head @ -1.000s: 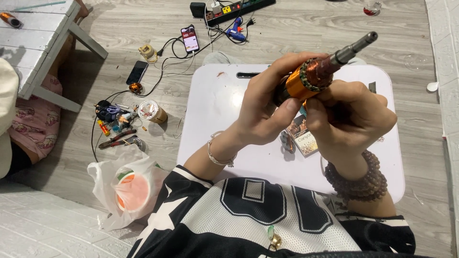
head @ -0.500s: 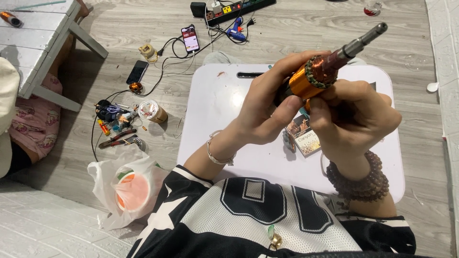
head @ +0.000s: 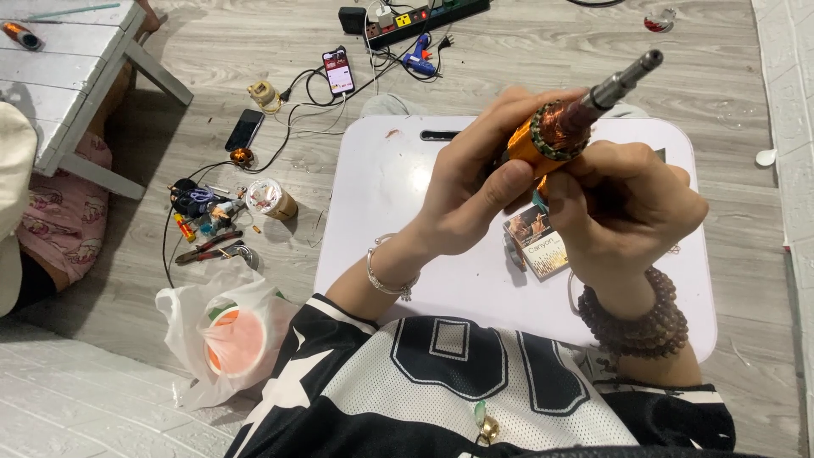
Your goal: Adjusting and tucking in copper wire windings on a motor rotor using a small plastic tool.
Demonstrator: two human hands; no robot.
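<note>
Both hands hold a motor rotor (head: 560, 131) above a small white table (head: 390, 187). It has an orange body, copper windings and a grey steel shaft pointing up to the right. My left hand (head: 479, 182) wraps the orange body from the left, thumb across it. My right hand (head: 623, 208) grips the rotor from the right and below, fingers curled at the copper end. A small printed box (head: 538, 242) lies on the table under my hands.
On the wooden floor to the left lie two phones (head: 339, 72), cables, pliers and small tools (head: 203, 216), a cup (head: 270, 199) and a plastic bag (head: 225, 335). A power strip (head: 415, 15) sits at the top. A white wooden bench (head: 76, 59) stands at far left.
The rotor has shifted slightly up and to the right in my hands, its shaft tip higher. My fingers have adjusted around it.
</note>
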